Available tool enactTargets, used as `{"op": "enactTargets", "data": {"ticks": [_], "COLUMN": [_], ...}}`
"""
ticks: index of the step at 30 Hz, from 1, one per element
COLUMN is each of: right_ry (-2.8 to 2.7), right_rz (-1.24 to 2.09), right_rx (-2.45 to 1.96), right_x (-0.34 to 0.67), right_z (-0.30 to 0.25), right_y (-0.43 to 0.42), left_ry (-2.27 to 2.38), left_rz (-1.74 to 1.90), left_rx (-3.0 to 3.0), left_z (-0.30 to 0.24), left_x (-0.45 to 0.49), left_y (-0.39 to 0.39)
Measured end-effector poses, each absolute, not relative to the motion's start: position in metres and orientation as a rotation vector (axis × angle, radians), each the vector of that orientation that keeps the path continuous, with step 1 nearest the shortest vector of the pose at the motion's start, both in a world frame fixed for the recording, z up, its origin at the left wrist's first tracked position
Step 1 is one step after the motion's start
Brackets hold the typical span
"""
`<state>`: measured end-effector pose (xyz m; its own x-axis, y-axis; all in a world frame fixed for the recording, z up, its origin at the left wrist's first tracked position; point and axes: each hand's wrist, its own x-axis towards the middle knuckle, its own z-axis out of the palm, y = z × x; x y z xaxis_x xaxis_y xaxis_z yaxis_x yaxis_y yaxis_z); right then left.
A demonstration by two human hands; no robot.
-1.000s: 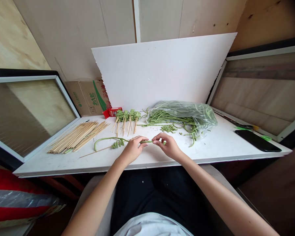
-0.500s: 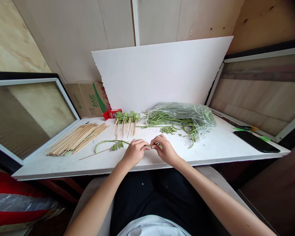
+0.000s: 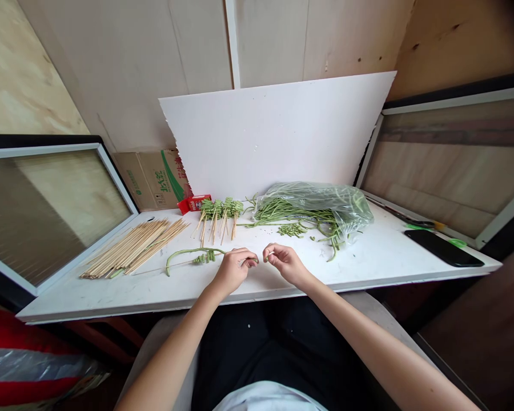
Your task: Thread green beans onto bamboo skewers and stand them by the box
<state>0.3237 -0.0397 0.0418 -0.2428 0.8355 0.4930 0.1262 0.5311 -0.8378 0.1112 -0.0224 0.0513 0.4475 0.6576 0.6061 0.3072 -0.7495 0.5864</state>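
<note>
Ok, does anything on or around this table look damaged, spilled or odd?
Yes: the white board behind the table has ragged side edges, as if roughly broken. Some green beans also trail from the plastic bag onto the table, looking slightly untidy.

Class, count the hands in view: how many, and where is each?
2: the left hand, holding a long bean above the table, and the right hand, just to its right.

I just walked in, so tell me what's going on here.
A person's left hand holds a long green bean; the right hand, apart from it, seems to pinch a small piece. A partly filled skewer lies to the left. Filled skewers, loose bean pieces and a bag of beans sit farther back on the table.
</note>
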Motion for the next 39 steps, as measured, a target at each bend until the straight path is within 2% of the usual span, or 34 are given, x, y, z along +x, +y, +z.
{"op": "enactTargets", "data": {"ticks": [7,12,17,22,26,31,39], "right_ry": [-1.576,-1.635,-1.718,-1.606,-1.581,-1.816,-1.764], "right_rz": [0.32,0.173,0.211,0.404,0.463,0.655,0.534], "right_rx": [-1.301,-1.533,-1.572,-1.535,-1.4,-1.152,-1.043], "right_x": [0.371,0.394,0.393,0.397,0.387,0.347,0.326], "right_z": [0.046,0.027,0.021,0.027,0.044,0.061,0.052], "right_y": [-0.02,-0.01,-0.008,-0.005,-0.014,-0.04,-0.047], "left_ry": [0.817,0.769,0.797,0.866,0.923,0.89,0.898], "left_rz": [1.259,1.232,1.196,1.199,1.232,1.279,1.229], "left_rx": [2.279,2.301,2.352,2.267,2.182,2.208,2.336], "left_z": [0.055,0.055,0.054,0.048,0.046,0.048,0.054], "left_x": [0.105,0.106,0.106,0.105,0.106,0.11,0.104], "left_y": [-0.018,-0.019,-0.019,-0.016,-0.015,-0.02,-0.019]}}
